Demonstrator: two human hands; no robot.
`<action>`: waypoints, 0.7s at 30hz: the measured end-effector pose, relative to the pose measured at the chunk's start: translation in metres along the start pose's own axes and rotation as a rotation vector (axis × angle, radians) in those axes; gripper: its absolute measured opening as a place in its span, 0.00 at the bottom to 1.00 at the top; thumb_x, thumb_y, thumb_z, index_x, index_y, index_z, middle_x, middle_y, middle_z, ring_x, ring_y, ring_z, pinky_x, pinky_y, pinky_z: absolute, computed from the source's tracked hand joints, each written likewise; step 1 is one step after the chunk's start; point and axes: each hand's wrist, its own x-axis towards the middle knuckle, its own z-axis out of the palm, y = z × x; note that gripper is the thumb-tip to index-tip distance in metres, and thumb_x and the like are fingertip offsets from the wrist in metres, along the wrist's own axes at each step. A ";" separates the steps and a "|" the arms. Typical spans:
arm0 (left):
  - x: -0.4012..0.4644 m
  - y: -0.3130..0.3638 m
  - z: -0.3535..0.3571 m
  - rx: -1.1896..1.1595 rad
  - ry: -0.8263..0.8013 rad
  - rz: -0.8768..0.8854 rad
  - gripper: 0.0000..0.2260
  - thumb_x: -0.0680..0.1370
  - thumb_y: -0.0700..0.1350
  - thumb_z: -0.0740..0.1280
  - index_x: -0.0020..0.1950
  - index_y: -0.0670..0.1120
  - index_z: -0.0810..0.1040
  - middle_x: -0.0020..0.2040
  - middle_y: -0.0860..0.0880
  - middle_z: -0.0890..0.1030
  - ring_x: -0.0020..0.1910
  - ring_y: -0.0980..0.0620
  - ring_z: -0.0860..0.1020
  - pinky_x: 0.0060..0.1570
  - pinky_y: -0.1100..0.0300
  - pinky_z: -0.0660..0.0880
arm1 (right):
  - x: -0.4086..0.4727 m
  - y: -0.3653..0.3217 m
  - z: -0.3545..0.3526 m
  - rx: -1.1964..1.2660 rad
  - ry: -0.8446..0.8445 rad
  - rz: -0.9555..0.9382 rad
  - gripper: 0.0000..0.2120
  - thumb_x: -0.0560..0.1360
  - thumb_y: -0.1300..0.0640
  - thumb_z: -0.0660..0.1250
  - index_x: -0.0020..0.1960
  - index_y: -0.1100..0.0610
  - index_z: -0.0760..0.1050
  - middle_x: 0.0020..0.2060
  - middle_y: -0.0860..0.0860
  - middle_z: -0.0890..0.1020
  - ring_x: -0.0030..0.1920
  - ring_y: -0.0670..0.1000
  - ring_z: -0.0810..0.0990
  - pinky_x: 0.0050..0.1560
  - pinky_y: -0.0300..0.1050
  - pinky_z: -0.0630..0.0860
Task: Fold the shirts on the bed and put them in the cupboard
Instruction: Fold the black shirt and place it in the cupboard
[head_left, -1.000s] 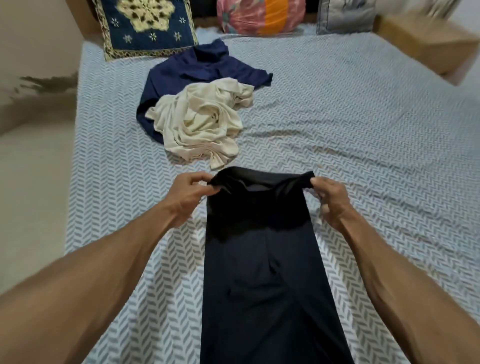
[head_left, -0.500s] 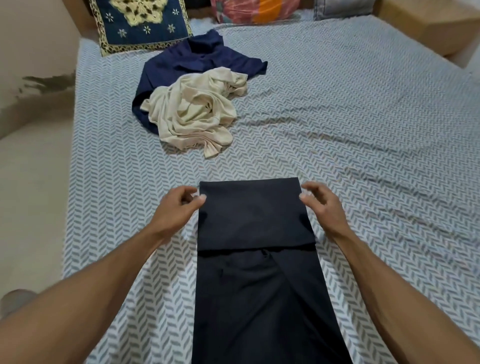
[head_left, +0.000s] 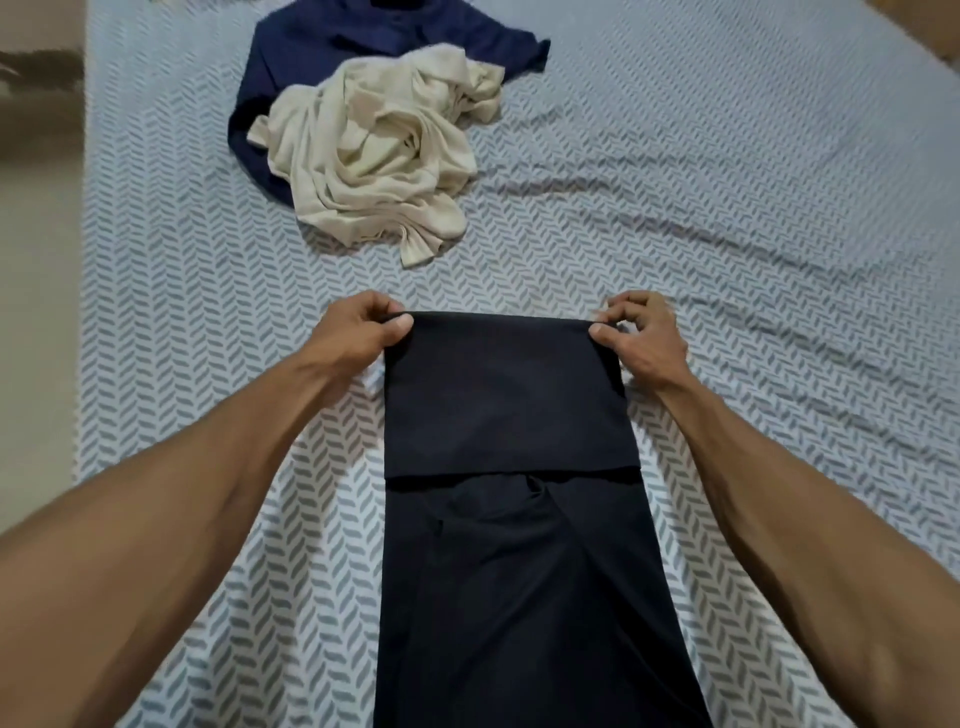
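I held the black shirt (head_left: 511, 395) at the far fold line, one corner in each hand. My left hand (head_left: 358, 335) pinched the left corner of the fold between thumb and curled fingers. My right hand (head_left: 647, 340) pinched the right corner in the same way, with the thumb on top of the cloth and the other fingers bent above it.

The black shirt lay lengthwise on the bed (head_left: 753, 234), running from the near edge of the view up to my hands. Its far end was doubled back toward me, and the doubled panel lay flat over the rest of the garment. The lower part showed the side folds crossing at the middle.

Farther up the bed, well apart from my hands, the cream shirt (head_left: 374, 150) lay crumpled on top of the navy shirt (head_left: 374, 41). Neither was folded.
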 end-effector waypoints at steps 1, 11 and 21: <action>-0.012 0.007 -0.005 -0.030 0.002 0.012 0.06 0.80 0.39 0.70 0.44 0.47 0.77 0.37 0.50 0.78 0.37 0.53 0.75 0.41 0.63 0.74 | -0.002 -0.008 -0.006 0.078 -0.024 -0.003 0.05 0.68 0.52 0.76 0.37 0.47 0.81 0.49 0.41 0.80 0.54 0.44 0.79 0.59 0.48 0.73; -0.151 0.043 -0.035 0.150 -0.056 0.192 0.10 0.73 0.38 0.75 0.50 0.51 0.82 0.44 0.51 0.86 0.43 0.55 0.83 0.48 0.55 0.79 | -0.120 -0.068 -0.072 0.126 -0.110 -0.033 0.11 0.74 0.67 0.75 0.48 0.52 0.80 0.45 0.48 0.85 0.47 0.44 0.83 0.52 0.43 0.79; -0.284 0.019 -0.022 0.596 -0.180 0.480 0.08 0.69 0.40 0.80 0.42 0.51 0.86 0.38 0.59 0.82 0.38 0.65 0.77 0.42 0.74 0.70 | -0.283 -0.031 -0.126 -0.387 -0.121 -0.351 0.11 0.68 0.60 0.81 0.43 0.46 0.83 0.40 0.38 0.82 0.46 0.40 0.78 0.60 0.44 0.72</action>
